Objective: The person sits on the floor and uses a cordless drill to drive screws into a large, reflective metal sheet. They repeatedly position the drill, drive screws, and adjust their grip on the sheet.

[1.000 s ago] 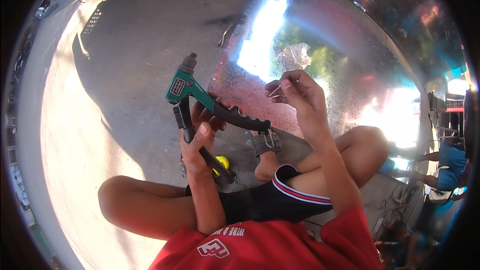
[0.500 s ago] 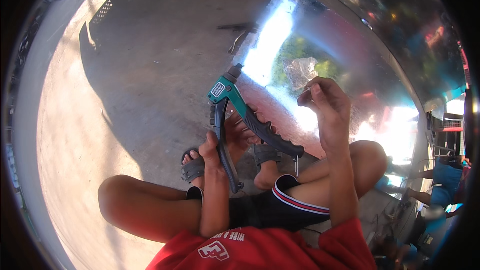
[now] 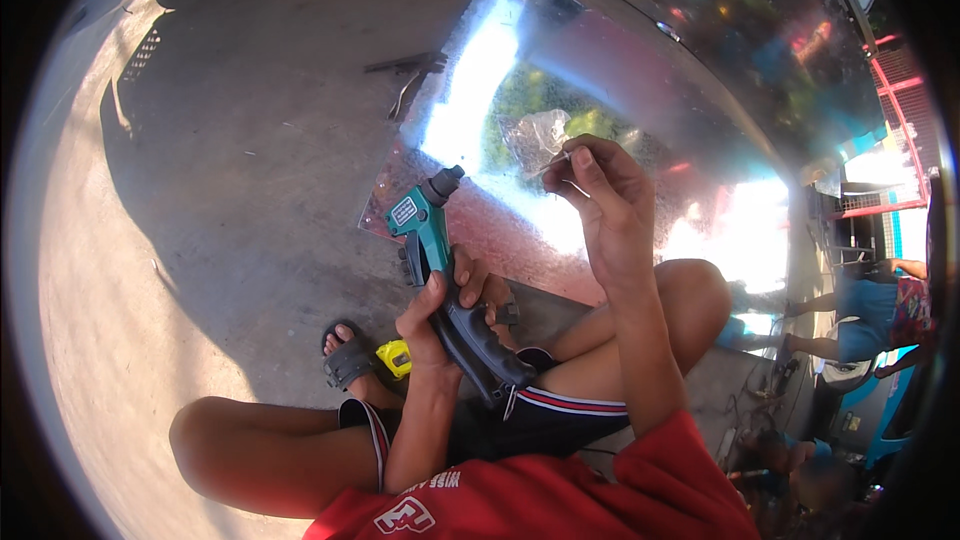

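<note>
My left hand [image 3: 425,328] grips a teal hand riveter [image 3: 428,230] with black handles. Its fingers wrap round both handles, which are pressed close together. The riveter's dark nose points up and away from me. In my right hand [image 3: 618,202] a thin silvery pin, seemingly a blind rivet [image 3: 560,160], is pinched between thumb and fingertips. That hand is raised over a shiny metal sheet [image 3: 470,90], to the right of the riveter's nose and apart from it. A crumpled clear plastic bag [image 3: 537,132] lies on the sheet just beyond my right fingers.
By my sandalled foot [image 3: 345,362] lies a yellow tape measure [image 3: 396,359]. Dark slim pieces [image 3: 405,66] rest on the concrete floor [image 3: 250,110] beside the sheet's far left corner. Another large reflective panel [image 3: 740,30] stands at the far right. A person in blue [image 3: 865,310] is at the right edge.
The riveter's handles were spread apart and are now squeezed together, with my left fingers closed round them. The view has shifted, and the yellow tape measure has come into sight.
</note>
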The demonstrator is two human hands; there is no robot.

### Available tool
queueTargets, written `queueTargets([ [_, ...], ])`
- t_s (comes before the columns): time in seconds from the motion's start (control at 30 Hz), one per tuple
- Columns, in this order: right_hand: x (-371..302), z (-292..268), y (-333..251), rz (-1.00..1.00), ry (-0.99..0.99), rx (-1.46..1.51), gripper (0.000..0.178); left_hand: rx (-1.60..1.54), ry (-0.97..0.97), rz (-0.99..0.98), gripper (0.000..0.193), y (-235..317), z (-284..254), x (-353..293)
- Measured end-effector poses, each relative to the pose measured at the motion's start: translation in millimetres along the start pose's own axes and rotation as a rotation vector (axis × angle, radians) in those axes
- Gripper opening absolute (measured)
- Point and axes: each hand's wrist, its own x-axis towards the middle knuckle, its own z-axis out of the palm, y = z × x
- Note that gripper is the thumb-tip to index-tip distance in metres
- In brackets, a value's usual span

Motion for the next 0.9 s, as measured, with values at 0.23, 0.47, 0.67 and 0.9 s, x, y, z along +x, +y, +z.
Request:
queueTargets([
  [0.23, -7.1, 12.3, 2.1, -0.096, -0.122, -0.134, 0.017, -0.302, -0.187, -0.160, 0.048, -17.1, -4.2, -2.3],
  [0.47, -6.8, 14.1, 5.5, -0.131, -0.122, -0.202, 0.017, -0.264, -0.274, -0.170, 0.049, -15.0, -10.7, -0.4],
  [0.67, -7.3, 8.9, -4.9, -0.198, -0.143, -0.356, 0.017, -0.226, -0.335, -0.224, 0.057, -5.9, -12.4, -4.4],
  [0.9, -15.4, 8.8, -14.3, -0.313, -0.242, -0.415, 0.012, -0.317, -0.616, -0.269, 0.074, -13.2, -23.5, -7.3],
])
